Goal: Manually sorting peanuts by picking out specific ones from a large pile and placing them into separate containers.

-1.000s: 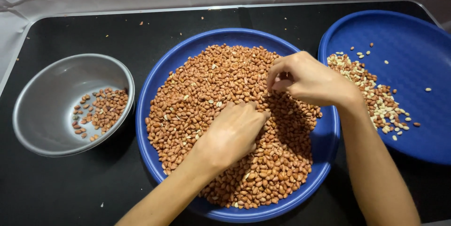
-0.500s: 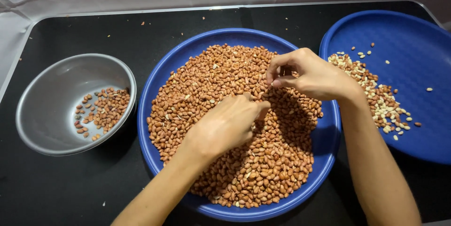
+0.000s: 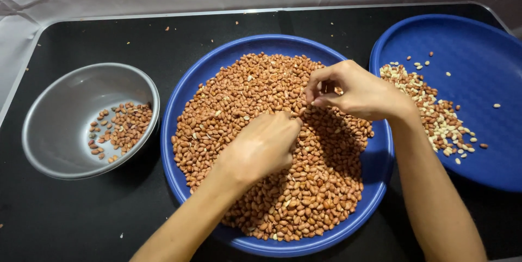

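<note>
The peanuts (image 3: 272,148) are small reddish-brown ovals (a few pale, skinless ones among them), heaped in the middle blue plate (image 3: 187,88). The left hand (image 3: 261,148) rests on the heap, fingers curled shut; whether they grip any, I cannot tell. The right hand (image 3: 353,90) pinches a peanut just above.

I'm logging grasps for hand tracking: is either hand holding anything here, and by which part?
It cannot be told for sure. The right hand pinches its fingers together just above the peanuts, perhaps on one nut. The left hand rests curled on the pile.
</note>
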